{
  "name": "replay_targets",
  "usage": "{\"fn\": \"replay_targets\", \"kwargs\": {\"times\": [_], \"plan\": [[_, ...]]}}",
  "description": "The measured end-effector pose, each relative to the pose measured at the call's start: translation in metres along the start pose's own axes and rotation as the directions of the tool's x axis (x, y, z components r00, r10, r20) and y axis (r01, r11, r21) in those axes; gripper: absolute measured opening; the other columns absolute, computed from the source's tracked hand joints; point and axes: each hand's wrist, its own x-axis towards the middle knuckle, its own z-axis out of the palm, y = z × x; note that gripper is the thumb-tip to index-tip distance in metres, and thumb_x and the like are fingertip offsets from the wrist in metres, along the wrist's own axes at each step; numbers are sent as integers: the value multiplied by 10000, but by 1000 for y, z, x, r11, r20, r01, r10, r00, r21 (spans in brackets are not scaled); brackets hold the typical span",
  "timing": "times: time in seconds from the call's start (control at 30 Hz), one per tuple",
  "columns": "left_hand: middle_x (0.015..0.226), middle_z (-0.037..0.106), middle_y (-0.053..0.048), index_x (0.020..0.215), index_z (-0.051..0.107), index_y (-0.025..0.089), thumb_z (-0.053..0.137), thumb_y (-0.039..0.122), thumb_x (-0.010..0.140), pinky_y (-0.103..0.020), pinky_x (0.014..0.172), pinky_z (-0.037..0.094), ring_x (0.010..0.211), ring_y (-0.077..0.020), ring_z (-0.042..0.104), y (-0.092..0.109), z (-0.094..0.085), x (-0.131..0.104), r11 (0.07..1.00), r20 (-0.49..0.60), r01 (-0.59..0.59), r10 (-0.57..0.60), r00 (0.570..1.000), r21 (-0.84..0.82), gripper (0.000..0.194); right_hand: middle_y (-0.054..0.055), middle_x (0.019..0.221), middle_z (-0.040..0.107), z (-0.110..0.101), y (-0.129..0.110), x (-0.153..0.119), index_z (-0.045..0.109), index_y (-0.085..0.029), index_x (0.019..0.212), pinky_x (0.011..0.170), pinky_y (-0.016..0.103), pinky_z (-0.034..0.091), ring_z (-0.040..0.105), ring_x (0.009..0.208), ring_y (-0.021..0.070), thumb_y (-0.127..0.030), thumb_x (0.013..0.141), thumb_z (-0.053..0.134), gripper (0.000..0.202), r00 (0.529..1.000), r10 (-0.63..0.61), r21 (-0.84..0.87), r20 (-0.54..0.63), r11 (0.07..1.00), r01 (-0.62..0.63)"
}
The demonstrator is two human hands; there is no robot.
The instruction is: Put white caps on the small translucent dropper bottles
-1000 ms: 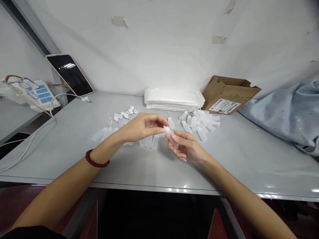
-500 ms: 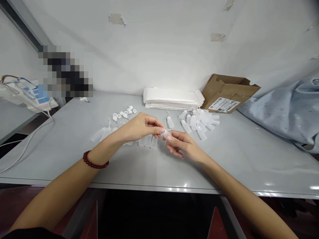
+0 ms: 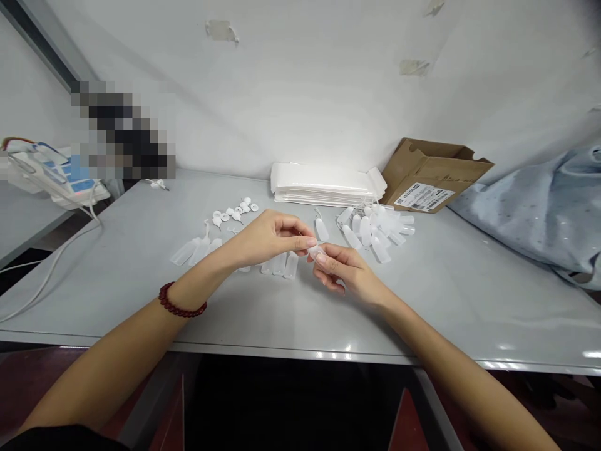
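So I've got one small cloudy tube [image 3: 317, 250] up in front of me, over the near half of the tabletop [image 3: 323, 326], pinched between both hands. My left grip [image 3: 277, 240] is nearly closed, thumb and fingertips together on the tube's far end. My right grip [image 3: 345, 268] is closed around the other end, thumb pressed on top and a couple of fingers curled underneath. Most of the tube is covered by my fingers, so I can't tell exactly how that far end sits.

Just behind my hands, three more tubes [image 3: 278, 265] lie side by side, partly behind my left fingers. Another bunch of tubes [image 3: 186, 252] is over past my left wrist, the one with the dark red bracelet [image 3: 178, 305], and some white caps [image 3: 230, 213] are scattered farther back. A single tube [image 3: 322, 229] with a loop lies beyond my right hand, left of a big messy heap [image 3: 366, 232] of them. Against the wall there's a stack of white boxes [image 3: 323, 181], with a labelled cardboard box [image 3: 417, 172] beside it, then some pale blue cloth [image 3: 535, 213].
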Motion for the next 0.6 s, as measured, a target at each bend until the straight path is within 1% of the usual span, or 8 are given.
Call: {"fn": "replay_targets", "kwargs": {"times": [0.1,0.17,0.3,0.4,0.47,0.53,0.6], "plan": [[563,636,2,722,671,173,648,399,808,-246,568,481,548,-128,599,-1,1,1,994,25,106,-107,994,40,243,-38,622,493,1,1,-1,564,-158,864,409,197,269,366,463,54,-428,916,517,279,1000,-25,-78,-14,997,24],[543,618,8,701,655,168,645,389,812,-237,548,467,529,-119,581,-1,0,1,991,43,125,-127,991,54,247,-38,623,487,0,2,-1,562,-158,861,418,197,273,371,474,55,-423,922,509,277,999,-34,-106,-9,994,33],[706,681,-4,806,691,170,669,341,802,-227,610,494,636,-116,613,-1,-2,0,999,84,35,-36,996,10,173,-37,630,484,-2,2,0,546,-161,834,411,198,268,372,479,58,-420,915,519,272,1000,-17,-96,2,995,17],[851,705,-16,896,708,188,656,327,814,-235,658,507,711,-120,619,-1,-4,-1,999,96,-37,35,995,15,169,-40,633,485,-2,2,0,538,-166,845,401,204,256,361,463,59,-424,909,523,266,1000,-1,-73,-3,997,1],[907,704,-21,922,707,197,655,335,815,-240,691,510,786,-135,626,-1,-4,-1,997,87,-66,63,994,28,182,-38,641,489,-2,2,1,533,-169,845,406,207,260,369,469,62,-425,908,522,264,1000,-8,-71,-9,997,7],[891,701,-19,905,704,196,655,363,814,-236,686,504,791,-137,624,1,-4,-2,996,62,-65,62,996,53,197,-37,646,490,-1,2,1,538,-168,859,424,210,271,377,484,65,-423,912,517,260,999,-31,-98,-14,995,30],[796,683,-8,845,700,187,637,402,822,-222,624,484,704,-121,605,3,-3,-2,995,28,-26,23,999,100,225,-39,643,488,-1,2,0,556,-164,892,447,213,275,371,499,66,-419,920,506,262,998,-66,-161,-17,985,63]]}}
